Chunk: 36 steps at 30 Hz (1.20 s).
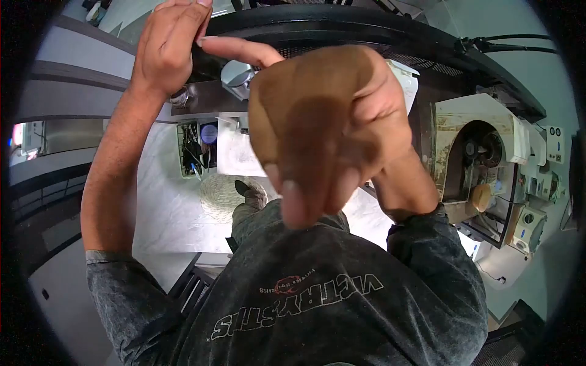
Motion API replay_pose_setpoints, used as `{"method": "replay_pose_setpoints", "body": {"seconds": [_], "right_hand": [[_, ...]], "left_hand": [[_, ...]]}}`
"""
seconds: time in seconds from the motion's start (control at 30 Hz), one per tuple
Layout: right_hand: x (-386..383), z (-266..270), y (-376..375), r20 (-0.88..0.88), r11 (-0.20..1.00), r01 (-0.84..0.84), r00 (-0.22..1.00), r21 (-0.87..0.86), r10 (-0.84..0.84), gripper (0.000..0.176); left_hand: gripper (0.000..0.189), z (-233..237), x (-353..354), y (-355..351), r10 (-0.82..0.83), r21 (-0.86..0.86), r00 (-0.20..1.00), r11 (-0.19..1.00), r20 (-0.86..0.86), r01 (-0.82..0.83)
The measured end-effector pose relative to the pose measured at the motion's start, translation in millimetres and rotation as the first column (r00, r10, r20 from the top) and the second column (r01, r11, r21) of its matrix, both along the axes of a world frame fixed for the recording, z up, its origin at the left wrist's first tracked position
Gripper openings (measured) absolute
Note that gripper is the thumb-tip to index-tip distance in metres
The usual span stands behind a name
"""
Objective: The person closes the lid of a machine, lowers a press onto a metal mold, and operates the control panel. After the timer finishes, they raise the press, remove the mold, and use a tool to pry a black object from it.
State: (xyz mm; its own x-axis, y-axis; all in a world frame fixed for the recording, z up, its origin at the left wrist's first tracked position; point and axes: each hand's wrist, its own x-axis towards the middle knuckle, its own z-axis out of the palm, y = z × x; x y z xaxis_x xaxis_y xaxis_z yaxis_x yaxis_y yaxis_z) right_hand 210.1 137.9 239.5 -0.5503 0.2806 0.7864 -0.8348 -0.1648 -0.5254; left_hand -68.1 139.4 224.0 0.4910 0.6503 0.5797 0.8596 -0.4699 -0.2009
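My left hand (pixel 168 52) is raised at the upper left, its fingers bent and pressed together near the top edge. What they hold, if anything, is hidden. Very close to the camera, my right hand (pixel 329 122) fills the centre, blurred. One of its fingers stretches left to the edge of my left hand; other fingertips point down, apart, with nothing visible between them. Below both hands is my dark printed shirt (pixel 317 305). Behind my right hand, a silver-grey object (pixel 237 74) is partly covered.
A black bar (pixel 342 25) crosses the top. On the pale floor (pixel 165 201) are a tool tray (pixel 182 152) and a round woven mat (pixel 213 192). A stained housing with an arched opening (pixel 448 125) stands right, near white devices (pixel 528 229).
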Motion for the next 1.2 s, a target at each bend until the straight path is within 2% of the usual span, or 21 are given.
{"method": "replay_pose_setpoints", "body": {"seconds": [0.07,0.13,0.17,0.23,0.27,0.4,0.47,0.57,0.6,0.63,0.67,0.7,0.77,0.8,0.83,0.87,0.93,0.97,1.0,1.1,1.2], "right_hand": [[15,6,-9,0.302,0.983,0.016,0.952,-0.182,0.041,0.02],[10,2,-4,0.226,0.994,0.071,0.973,-0.086,-0.05,0.021],[7,0,-1,0.133,0.992,0.123,0.983,0.017,-0.124,0.022],[7,4,0,0.132,0.994,0.108,0.985,0.017,-0.109,0.019],[6,5,-2,0.136,0.993,0.094,0.985,0.066,-0.103,0.016],[12,15,-4,0.215,0.984,0.081,0.97,0.161,-0.115,0.014],[13,16,-7,0.35,0.983,0.026,0.933,0.179,-0.088,0.017],[18,10,-9,0.259,0.84,0.33,0.846,0.431,-0.466,0.024],[22,12,-10,0.139,0.761,0.479,0.8,0.438,-0.584,0.025],[26,14,-15,0.02,0.664,0.618,0.725,0.421,-0.688,0.026],[39,14,-23,0.071,0.574,0.725,0.596,0.38,-0.8,0.026],[56,12,-31,-0.02,0.432,0.827,0.47,0.358,-0.883,0.027],[104,11,-68,0.133,0.417,0.83,0.397,0.37,-0.908,0.019],[132,13,-95,0.43,0.601,0.681,0.435,0.417,-0.791,0.015],[151,1,-112,0.516,0.725,0.498,0.51,0.476,-0.688,0.015],[166,8,-139,0.817,0.926,0.207,0.436,0.316,-0.377,0.016],[163,2,-182,0.914,0.971,-0.193,0.402,0.139,-0.051,0.019],[158,3,-205,0.918,0.99,-0.14,0.395,0.022,0.036,0.023],[163,0,-219,0.909,0.997,-0.079,0.416,0.022,0.012,0.024],[154,2,-250,0.873,1.0,0.026,0.487,0.015,-0.026,0.025],[150,-8,-271,0.81,0.999,0.046,0.586,-0.002,-0.025,0.025]], "left_hand": [[0.03,0,5,0,0.015,0.026,1.0,1.0,-0.022,-0.015],[0.026,-3,13,-1,0.035,-0.143,0.963,0.99,0.267,0.003],[0.026,-6,9,3,0.026,-0.143,0.964,0.99,0.265,0.012],[0.025,-5,4,12,-0.057,-0.251,0.854,0.944,0.517,0.215],[0.027,8,13,11,-0.203,-0.018,0.979,0.979,0.005,0.203],[0.048,9,24,16,-0.236,0.244,0.962,0.933,-0.14,0.264],[0.048,19,36,-2,-0.111,-0.133,0.993,0.984,0.036,0.115],[0.049,21,46,-9,-0.051,-0.203,0.998,0.977,0.043,0.059],[0.055,-3,13,17,-0.174,-0.158,0.977,0.969,0.121,0.192],[0.032,-6,26,18,-0.283,-0.058,0.953,0.955,0.11,0.29],[0.028,7,36,16,-0.044,-0.403,0.917,0.889,0.397,0.217],[0.035,24,43,11,0.281,-0.7,0.799,0.677,0.532,0.228],[0.047,45,71,-2,0.273,-0.675,0.772,0.691,0.573,0.257],[0.045,45,73,-2,0.179,-0.624,0.789,0.721,0.588,0.301],[0.043,44,77,-4,0.089,-0.571,0.793,0.742,0.603,0.35],[0.045,48,84,-12,0.008,-0.531,0.833,0.774,0.554,0.346],[0.047,47,91,-19,-0.022,-0.566,0.842,0.731,0.539,0.381],[0.049,48,96,-25,-0.032,-0.609,0.856,0.688,0.516,0.393],[0.052,49,109,-37,0.058,-0.658,0.933,0.725,0.354,0.204],[0.053,57,111,-39,0.059,-0.682,0.982,0.727,0.178,0.08],[0.055,53,99,-33,-0.066,-0.589,0.931,0.758,0.358,0.28]]}}
